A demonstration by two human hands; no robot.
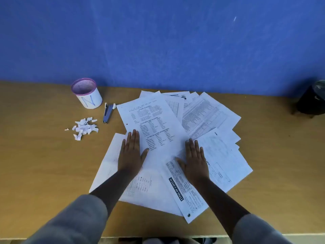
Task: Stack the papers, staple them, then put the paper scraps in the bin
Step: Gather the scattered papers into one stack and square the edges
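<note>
Here both hands lie flat, fingers straight, gripping nothing: the left hand [131, 152] and right hand [194, 160] press on the papers [158, 131] fanned loosely across the table's [35, 164] middle. Toward the far left edge sit the paper scraps [84, 128], the stapler [108, 113] and a mesh bin [87, 93]; a dark object [311, 101], perhaps another bin, occupies the far right corner.
</note>
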